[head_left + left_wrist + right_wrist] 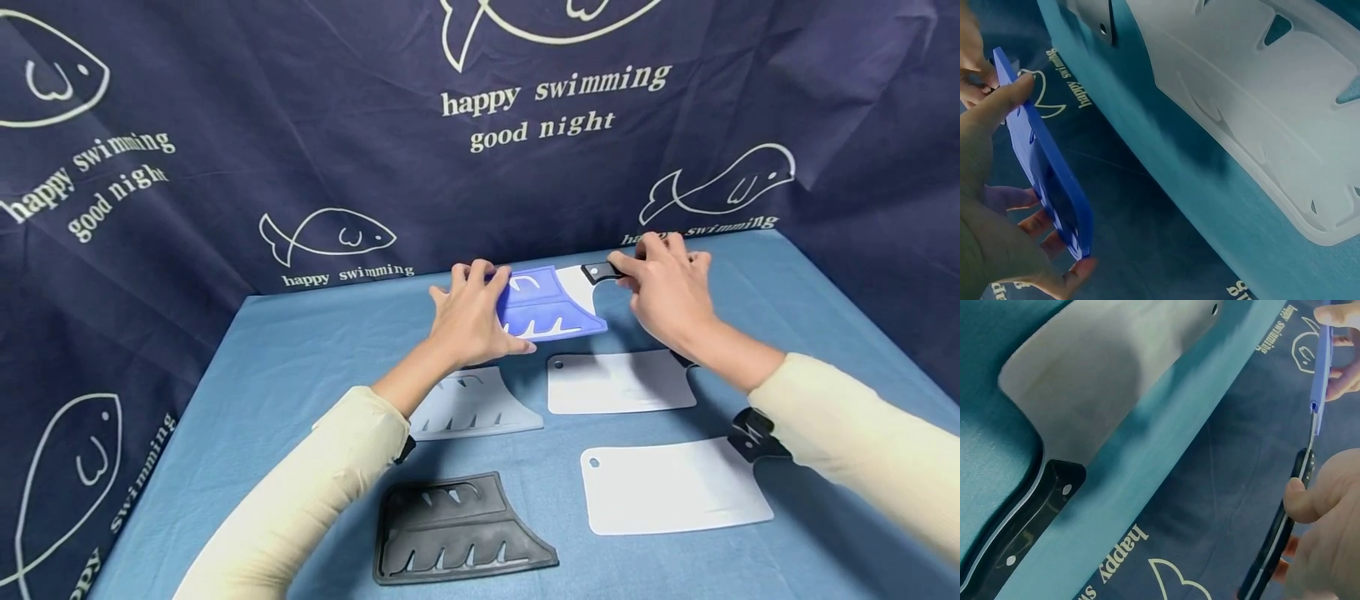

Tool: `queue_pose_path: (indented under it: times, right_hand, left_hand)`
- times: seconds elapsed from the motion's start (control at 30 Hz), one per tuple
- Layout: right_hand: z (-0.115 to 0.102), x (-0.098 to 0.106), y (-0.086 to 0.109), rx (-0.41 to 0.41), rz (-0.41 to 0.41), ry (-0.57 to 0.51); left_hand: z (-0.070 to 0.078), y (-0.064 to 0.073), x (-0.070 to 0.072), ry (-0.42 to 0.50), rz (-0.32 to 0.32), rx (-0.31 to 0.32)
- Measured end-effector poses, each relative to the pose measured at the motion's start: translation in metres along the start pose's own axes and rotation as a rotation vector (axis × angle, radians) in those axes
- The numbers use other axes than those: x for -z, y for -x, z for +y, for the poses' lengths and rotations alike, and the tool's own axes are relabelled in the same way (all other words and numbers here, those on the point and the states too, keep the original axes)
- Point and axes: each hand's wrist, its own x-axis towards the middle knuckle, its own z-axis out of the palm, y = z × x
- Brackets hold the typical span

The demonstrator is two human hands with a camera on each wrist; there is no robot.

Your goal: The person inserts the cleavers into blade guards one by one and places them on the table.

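Observation:
At the far side of the table, my left hand [471, 318] grips a blue blade guard [542, 302], thumb at its near edge and fingers over its far edge. A cleaver [576, 287] has most of its blade inside that guard, with a white strip of blade showing beside the handle. My right hand [670, 287] holds the black handle, thumb on one side and fingers on the other, as the handle [1275, 534] shows in the right wrist view. Seen from the left wrist, the blue guard [1054, 169] stands on edge between thumb and fingers.
Nearer lie a whitish blade guard [480, 404], partly behind my left forearm, and a black blade guard [457, 529]. On the right are a second cleaver [622, 383], its handle mostly behind my right arm, and a third cleaver [667, 490]. Dark printed cloth [360, 150] surrounds the blue table.

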Motion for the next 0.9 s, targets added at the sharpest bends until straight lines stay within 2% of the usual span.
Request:
queue_pose_path:
  times: [0.43, 0.63, 0.9]
  right_hand:
    - [0.010, -0.016, -0.018, -0.133, -0.321, -0.075]
    - [0.017, -0.031, -0.026, -0.161, -0.402, -0.076]
    - [0.024, -0.055, -0.029, -0.182, -0.469, -0.084]
  left_hand:
    - [-0.012, -0.021, -0.020, 0.008, -0.196, 0.032]
    - [-0.016, -0.031, -0.032, 0.013, -0.304, 0.033]
    - [-0.022, -0.039, -0.047, 0.016, -0.434, 0.032]
